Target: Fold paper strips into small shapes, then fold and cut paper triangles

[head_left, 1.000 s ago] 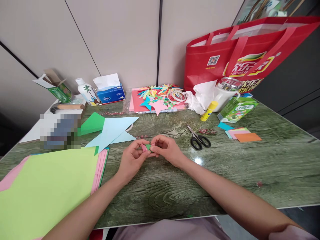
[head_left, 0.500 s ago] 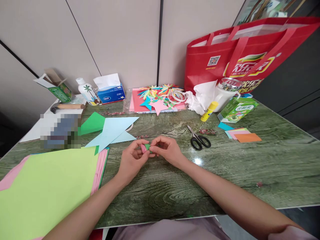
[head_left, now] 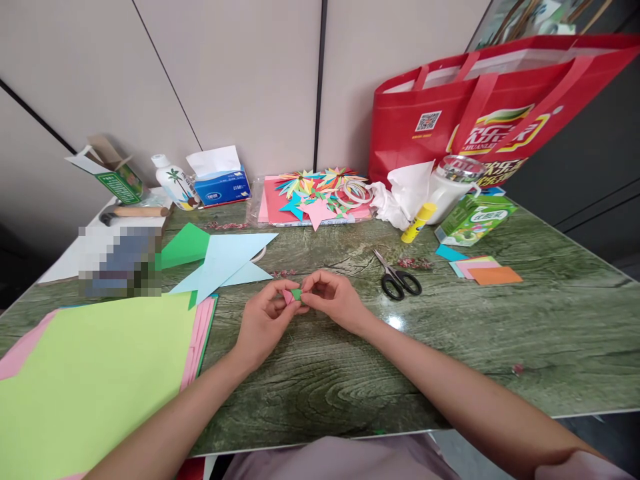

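Observation:
A small folded piece of pink and green paper [head_left: 296,295] is held between my two hands above the middle of the table [head_left: 320,380]. My left hand [head_left: 267,320] pinches its pink left side between thumb and fingers. With thumb and forefinger, my right hand [head_left: 335,303] grips the green right side; the fingertips hide part of the paper. Black-handled scissors [head_left: 395,275] lie to the right of my hands. Pale blue folded paper [head_left: 230,263] and a green folded sheet [head_left: 186,247] rest to the left.
A yellow-green sheet [head_left: 110,373] tops a paper stack at left front. Behind are paper stars [head_left: 317,212], a tissue pack [head_left: 223,187], a bottle [head_left: 173,183] and a hammer [head_left: 137,211]. A glue stick [head_left: 419,223], mug [head_left: 447,193], green carton [head_left: 475,219], red bag [head_left: 410,127] and paper slips [head_left: 495,275] stand right.
Both hands stay in nearly the same place. My fingers shift slightly on the pink and green paper, and its visible part changes a little.

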The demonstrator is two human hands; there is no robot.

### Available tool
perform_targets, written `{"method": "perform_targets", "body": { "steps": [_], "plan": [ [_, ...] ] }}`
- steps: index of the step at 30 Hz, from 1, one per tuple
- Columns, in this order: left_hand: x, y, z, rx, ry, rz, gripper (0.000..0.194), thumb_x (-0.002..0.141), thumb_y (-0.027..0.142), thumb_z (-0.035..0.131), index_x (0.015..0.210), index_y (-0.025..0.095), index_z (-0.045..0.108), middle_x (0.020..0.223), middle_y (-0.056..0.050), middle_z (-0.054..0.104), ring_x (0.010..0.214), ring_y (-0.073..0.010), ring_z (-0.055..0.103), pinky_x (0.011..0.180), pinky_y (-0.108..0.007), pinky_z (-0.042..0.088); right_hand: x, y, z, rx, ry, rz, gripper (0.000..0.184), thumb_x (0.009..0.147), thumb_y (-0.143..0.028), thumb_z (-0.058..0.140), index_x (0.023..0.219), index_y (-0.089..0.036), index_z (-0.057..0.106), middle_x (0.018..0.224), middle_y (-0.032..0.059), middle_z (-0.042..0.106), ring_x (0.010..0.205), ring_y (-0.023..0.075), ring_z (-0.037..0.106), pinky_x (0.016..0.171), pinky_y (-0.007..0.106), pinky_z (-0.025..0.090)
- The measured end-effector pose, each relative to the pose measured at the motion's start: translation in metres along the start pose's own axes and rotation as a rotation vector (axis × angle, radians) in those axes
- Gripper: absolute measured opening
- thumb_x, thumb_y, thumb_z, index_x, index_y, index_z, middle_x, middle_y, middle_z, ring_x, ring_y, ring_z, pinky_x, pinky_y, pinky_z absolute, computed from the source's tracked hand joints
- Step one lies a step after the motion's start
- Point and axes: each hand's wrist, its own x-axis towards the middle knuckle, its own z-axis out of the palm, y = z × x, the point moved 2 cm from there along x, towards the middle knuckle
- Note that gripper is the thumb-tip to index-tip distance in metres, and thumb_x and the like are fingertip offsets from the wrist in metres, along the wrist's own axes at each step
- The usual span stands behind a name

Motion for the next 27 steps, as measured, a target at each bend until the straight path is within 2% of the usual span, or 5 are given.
{"method": "perform_targets", "body": {
  "steps": [17,23,27],
  "plan": [
    [0.0021,0.0011,-0.0006,-0.024,-0.046,-0.038,0.026,0.068,0.026,0.067,0.089,0.019,0.055,0.065,0.004,0.061,0.064,-0.0176,0.068,0.072,-0.035,0.057,0.0014,0.0007,-0.0022,0.043,-0.035,0.024,0.018,0.067,-0.028,0.069,0.071,-0.017,0.055,0.067,-0.0031,0.052,0.059,0.0086,0.047,0.056,0.022,0.04],
    [0.0019,0.0037,0.0002,-0.068,-0.065,-0.058,0.027,0.067,0.026,0.068,0.088,0.018,0.055,0.066,0.004,0.063,0.064,-0.0174,0.068,0.07,-0.034,0.057,0.0013,0.0009,-0.0034,0.095,-0.076,0.07,0.022,0.064,-0.03,0.072,0.071,-0.016,0.057,0.063,-0.0042,0.052,0.051,0.0063,0.045,0.047,0.019,0.036],
    [0.0012,0.0029,0.0007,-0.068,-0.073,-0.059,0.026,0.068,0.026,0.068,0.089,0.018,0.054,0.065,0.004,0.061,0.068,-0.0181,0.068,0.071,-0.035,0.058,0.0015,0.001,-0.0036,0.102,-0.043,0.06,0.022,0.064,-0.031,0.073,0.069,-0.016,0.057,0.059,-0.0049,0.053,0.046,0.0052,0.045,0.044,0.019,0.036]
  ]
}}
